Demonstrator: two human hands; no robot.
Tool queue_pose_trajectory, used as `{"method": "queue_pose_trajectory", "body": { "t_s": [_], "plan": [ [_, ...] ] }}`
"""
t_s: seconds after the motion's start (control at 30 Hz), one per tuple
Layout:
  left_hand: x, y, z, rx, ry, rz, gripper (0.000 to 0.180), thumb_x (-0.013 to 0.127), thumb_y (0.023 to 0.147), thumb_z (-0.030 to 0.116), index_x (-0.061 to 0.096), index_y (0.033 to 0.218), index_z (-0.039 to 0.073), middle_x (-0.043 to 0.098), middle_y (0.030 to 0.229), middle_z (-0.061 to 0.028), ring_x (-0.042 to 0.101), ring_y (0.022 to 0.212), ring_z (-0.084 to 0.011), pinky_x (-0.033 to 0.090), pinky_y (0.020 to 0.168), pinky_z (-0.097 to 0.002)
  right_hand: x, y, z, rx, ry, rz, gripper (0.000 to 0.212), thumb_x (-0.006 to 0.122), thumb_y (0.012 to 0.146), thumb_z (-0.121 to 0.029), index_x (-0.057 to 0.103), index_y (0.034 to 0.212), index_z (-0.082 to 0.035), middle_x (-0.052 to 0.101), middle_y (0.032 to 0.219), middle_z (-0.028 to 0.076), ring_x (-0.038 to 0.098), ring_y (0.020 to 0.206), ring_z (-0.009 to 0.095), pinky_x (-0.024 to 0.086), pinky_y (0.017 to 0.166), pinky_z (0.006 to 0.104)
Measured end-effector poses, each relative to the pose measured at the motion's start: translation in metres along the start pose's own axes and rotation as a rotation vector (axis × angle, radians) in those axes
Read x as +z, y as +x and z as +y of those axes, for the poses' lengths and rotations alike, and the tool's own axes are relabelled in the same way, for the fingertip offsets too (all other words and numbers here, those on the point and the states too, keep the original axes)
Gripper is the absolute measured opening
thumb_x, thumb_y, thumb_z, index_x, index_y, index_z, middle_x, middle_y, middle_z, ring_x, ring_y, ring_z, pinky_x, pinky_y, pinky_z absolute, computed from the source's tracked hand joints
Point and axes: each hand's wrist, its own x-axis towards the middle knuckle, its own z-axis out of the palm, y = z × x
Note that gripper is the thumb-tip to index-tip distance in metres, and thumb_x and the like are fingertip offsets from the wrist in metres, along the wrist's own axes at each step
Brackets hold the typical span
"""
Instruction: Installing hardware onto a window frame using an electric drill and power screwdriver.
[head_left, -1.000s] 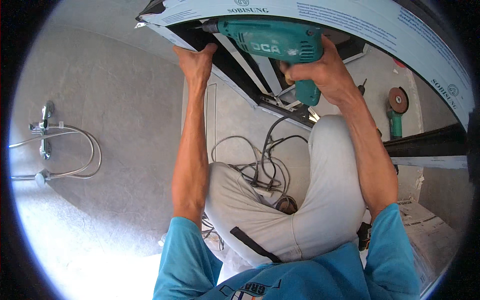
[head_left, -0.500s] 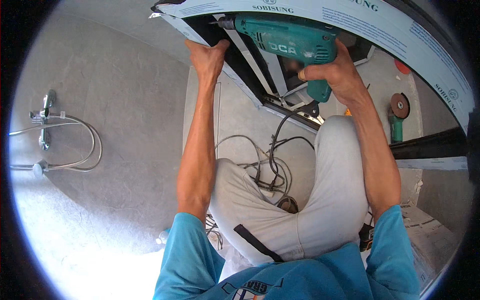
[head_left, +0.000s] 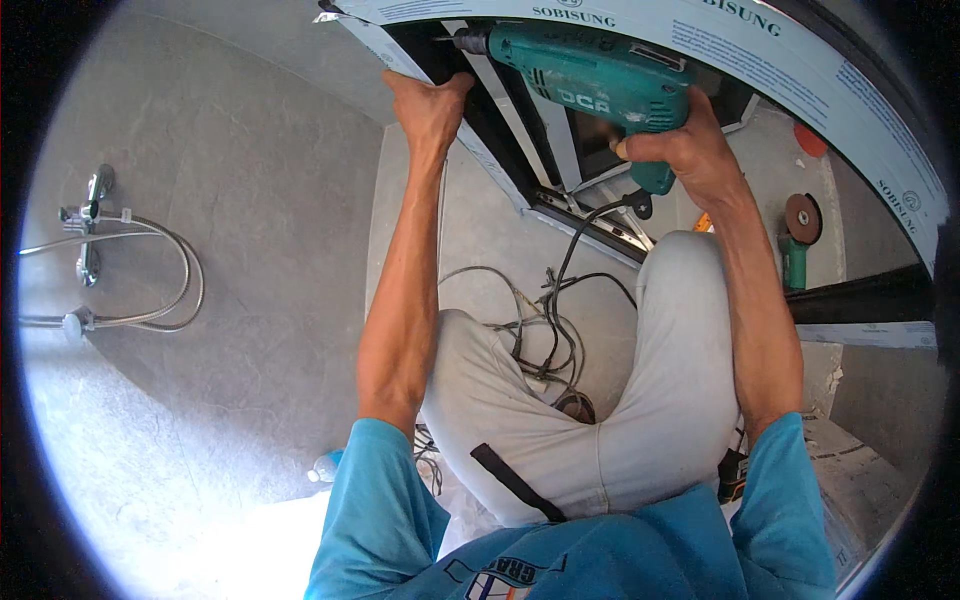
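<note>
My right hand [head_left: 700,150] is wrapped around the handle of a green power drill [head_left: 590,85], whose body lies sideways with the chuck to the left. A thin bit points at the inner side of a black metal frame [head_left: 505,170] covered in pale blue protective film. Whether the bit touches the metal, I cannot tell. Just below the bit, my left hand [head_left: 430,105] grips the frame's left member, thumb on the inner side and the other fingers mostly hidden. From the drill handle a black cord [head_left: 572,245] runs down to the floor.
Coiled cables [head_left: 550,350] lie between my knees. Beyond my right forearm are an angle grinder [head_left: 797,240] and a red round thing [head_left: 810,140]. A shower mixer [head_left: 92,225] with a hose is on the left wall. A plastic bottle [head_left: 325,467] stands by my left sleeve.
The view has tilted slightly, so the drill and both hands appear a little farther right. Both hands keep their grips, and the drill stays in much the same place against the frame.
</note>
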Motion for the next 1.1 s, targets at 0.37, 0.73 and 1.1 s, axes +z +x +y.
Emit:
{"method": "queue_pose_trajectory", "body": {
  "t_s": [0.37, 0.73, 1.1],
  "plan": [
    [0.0006, -0.0009, 0.003, -0.01, 0.023, 0.014, 0.061, 0.072, 0.064, 0.022, 0.033, 0.1, -0.009, 0.055, 0.09, -0.0325, 0.059, 0.084, -0.0398, 0.045, 0.081, -0.0423, -0.0002, 0.0017, -0.0024, 0.06, 0.068, -0.019, 0.042, 0.07, 0.055, -0.002, 0.059, 0.096, -0.005, 0.063, 0.078, 0.005, 0.06, 0.07, 0.016, 0.05, 0.068, 0.0301],
    [-0.0006, -0.0008, 0.0019, -0.02, 0.013, 0.006, 0.061, 0.073, 0.064, 0.023, 0.033, 0.098, -0.007, 0.055, 0.086, -0.0304, 0.058, 0.08, -0.0369, 0.045, 0.08, -0.0424, 0.0021, 0.0011, -0.0001, -0.029, 0.007, 0.031, 0.045, 0.07, 0.056, -0.004, 0.06, 0.1, 0.0, 0.065, 0.083, 0.009, 0.062, 0.075, 0.019, 0.049, 0.076, 0.0317],
    [-0.0021, -0.0033, 0.0072, -0.046, 0.037, -0.002, 0.062, 0.072, 0.065, 0.024, 0.032, 0.1, -0.007, 0.055, 0.086, -0.0307, 0.059, 0.081, -0.0375, 0.046, 0.08, -0.0428, -0.0034, 0.0055, 0.0005, 0.068, 0.102, -0.025, 0.039, 0.067, 0.056, -0.002, 0.061, 0.094, -0.001, 0.064, 0.08, 0.008, 0.061, 0.073, 0.017, 0.049, 0.071, 0.0284]
  ]
}}
